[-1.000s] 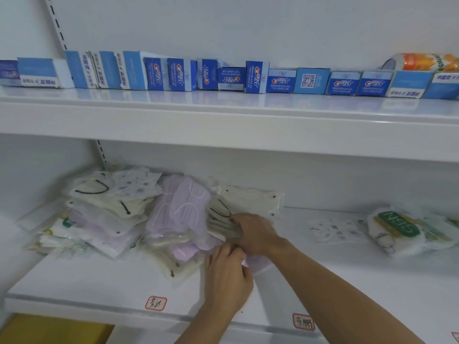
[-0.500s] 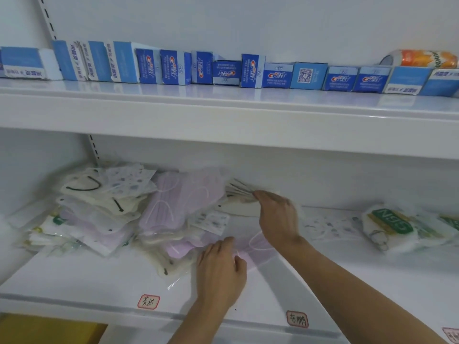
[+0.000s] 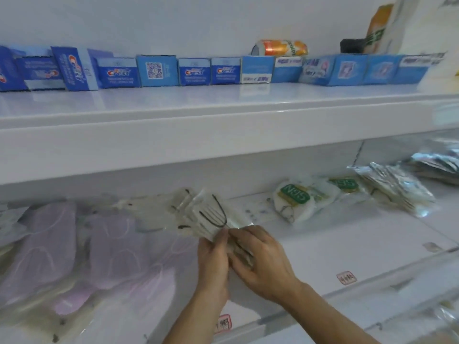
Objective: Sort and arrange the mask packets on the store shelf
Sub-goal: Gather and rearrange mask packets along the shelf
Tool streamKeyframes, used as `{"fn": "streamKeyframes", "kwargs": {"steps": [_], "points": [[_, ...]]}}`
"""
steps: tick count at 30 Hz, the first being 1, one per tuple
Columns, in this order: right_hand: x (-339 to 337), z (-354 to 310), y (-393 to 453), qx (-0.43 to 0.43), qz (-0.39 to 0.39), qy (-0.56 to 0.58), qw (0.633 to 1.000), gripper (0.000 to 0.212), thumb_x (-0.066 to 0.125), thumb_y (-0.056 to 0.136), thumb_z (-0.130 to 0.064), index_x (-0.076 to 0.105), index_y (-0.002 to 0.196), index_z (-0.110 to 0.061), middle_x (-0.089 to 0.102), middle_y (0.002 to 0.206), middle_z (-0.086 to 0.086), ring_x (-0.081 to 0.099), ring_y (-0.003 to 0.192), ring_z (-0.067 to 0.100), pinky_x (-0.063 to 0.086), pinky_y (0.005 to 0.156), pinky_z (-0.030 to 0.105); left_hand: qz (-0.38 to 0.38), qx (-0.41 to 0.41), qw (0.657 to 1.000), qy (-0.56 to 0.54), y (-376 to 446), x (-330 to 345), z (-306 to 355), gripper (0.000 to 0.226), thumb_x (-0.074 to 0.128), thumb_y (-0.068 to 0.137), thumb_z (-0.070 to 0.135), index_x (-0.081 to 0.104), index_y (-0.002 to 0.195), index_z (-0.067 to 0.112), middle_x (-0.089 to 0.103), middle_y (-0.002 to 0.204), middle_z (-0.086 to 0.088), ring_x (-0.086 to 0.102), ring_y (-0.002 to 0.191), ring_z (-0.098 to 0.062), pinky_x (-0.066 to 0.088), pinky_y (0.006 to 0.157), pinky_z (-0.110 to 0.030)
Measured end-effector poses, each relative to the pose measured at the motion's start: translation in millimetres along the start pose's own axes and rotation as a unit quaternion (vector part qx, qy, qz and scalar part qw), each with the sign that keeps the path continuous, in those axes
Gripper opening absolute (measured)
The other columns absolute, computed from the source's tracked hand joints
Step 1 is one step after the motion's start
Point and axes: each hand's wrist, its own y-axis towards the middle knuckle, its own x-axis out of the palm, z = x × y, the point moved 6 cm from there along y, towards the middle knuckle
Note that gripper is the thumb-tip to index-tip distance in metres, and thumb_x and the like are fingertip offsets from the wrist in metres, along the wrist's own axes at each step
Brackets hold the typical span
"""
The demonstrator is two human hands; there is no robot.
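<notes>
Single head-worn wide-angle view, facing forward and slightly down at a white two-tier store shelf [image 3: 223,145]. Close range: both forearms enter from the bottom edge. Upper tier sits near eye level; lower tier is seen from above. No second view.

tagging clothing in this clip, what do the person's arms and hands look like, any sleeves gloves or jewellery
Both arms are bare as far as the frame shows: no sleeves reach the forearms or wrists. The left hand and the right hand wear no gloves. No watch, bracelet or ring is visible, though the image is somewhat blurred, so a thin ring could be missed.
</notes>
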Motion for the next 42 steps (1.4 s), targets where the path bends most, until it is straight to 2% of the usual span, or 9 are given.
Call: {"fn": "streamKeyframes", "kwargs": {"steps": [5,7,9,12,20,24,30,35,42], "points": [[-66,88,-30,0.245,0.093,0.107,0.959,0.053,0.080,0.075,-0.049,0.061,0.123,-0.036,0.058,0.120,-0.022,0.056,0.113,-0.004,0.043,0.091,0.008,-0.071,0.041,0.992,0.096,-4,59,-22,0.021,0.074,0.089,0.005,0.072,0.107,0.013,0.079,0.098,-0.006,0.076,0.090,-0.022,0.059,0.078,-0.035],[-80,117,-46,0.348,0.065,0.217,0.910,0.062,0.089,0.071,-0.042,0.058,0.124,-0.037,0.069,0.110,-0.011,0.068,0.097,0.004,0.057,0.084,0.022,-0.091,0.040,0.990,0.101,-13,89,-32,0.017,0.076,0.087,0.008,0.073,0.103,0.013,0.079,0.093,-0.005,0.076,0.085,-0.020,0.058,0.072,-0.030],[-99,139,-63,0.409,0.092,0.276,0.865,0.046,0.091,0.073,-0.029,0.065,0.111,-0.028,0.076,0.092,-0.002,0.075,0.078,0.015,0.063,0.076,0.041,-0.121,0.005,0.988,0.093,-18,117,-49,0.022,0.076,0.086,0.014,0.072,0.107,0.012,0.078,0.097,-0.010,0.076,0.089,-0.026,0.058,0.078,-0.038],[-134,173,-83,0.455,0.173,0.242,0.839,0.021,0.087,0.079,-0.027,0.071,0.090,-0.019,0.076,0.078,-0.001,0.074,0.070,0.017,0.061,0.070,0.041,-0.182,-0.026,0.976,0.113,-24,161,-75,0.030,0.066,0.080,0.005,0.069,0.110,0.005,0.076,0.097,-0.018,0.073,0.090,-0.035,0.057,0.078,-0.040],[-223,266,-124,0.455,0.177,0.339,0.804,0.015,0.080,0.085,-0.011,0.073,0.099,-0.011,0.078,0.084,0.007,0.076,0.077,0.026,0.062,0.067,0.038,-0.140,-0.003,0.979,0.147,-42,288,-145,0.023,0.078,0.086,0.014,0.069,0.108,0.013,0.078,0.094,-0.009,0.075,0.091,-0.031,0.059,0.086,-0.053],[-278,333,-161,0.486,0.266,0.318,0.769,0.008,0.075,0.089,-0.008,0.072,0.096,-0.005,0.076,0.073,0.003,0.073,0.064,0.016,0.054,0.053,0.024,-0.162,-0.044,0.975,0.146,-58,358,-187,0.019,0.065,0.084,0.008,0.066,0.103,0.010,0.073,0.097,-0.021,0.072,0.092,-0.038,0.060,0.077,-0.051],[-349,418,-207,0.491,0.370,0.313,0.724,0.026,0.078,0.087,-0.015,0.068,0.111,-0.015,0.078,0.095,0.005,0.076,0.087,0.025,0.061,0.082,0.049,-0.164,-0.016,0.969,0.187,-82,452,-233,0.023,0.078,0.085,0.012,0.067,0.104,0.019,0.079,0.090,0.000,0.076,0.084,-0.020,0.060,0.081,-0.046],[-386,473,-238,0.516,0.407,0.323,0.681,0.018,0.077,0.089,-0.019,0.073,0.105,-0.013,0.079,0.089,0.005,0.076,0.083,0.026,0.060,0.078,0.044,-0.177,-0.043,0.956,0.230,-91,523,-275,0.034,0.074,0.072,0.036,0.064,0.098,0.017,0.075,0.092,-0.004,0.071,0.093,-0.027,0.053,0.094,-0.054],[-432,553,-259,0.540,0.466,0.294,0.636,0.017,0.074,0.092,-0.017,0.068,0.108,-0.017,0.077,0.096,0.003,0.074,0.088,0.022,0.060,0.076,0.039,-0.218,-0.089,0.954,0.188,-72,617,-334,0.035,0.060,0.088,0.003,0.063,0.116,0.024,0.076,0.106,-0.005,0.073,0.098,-0.027,0.056,0.093,-0.055]]}}
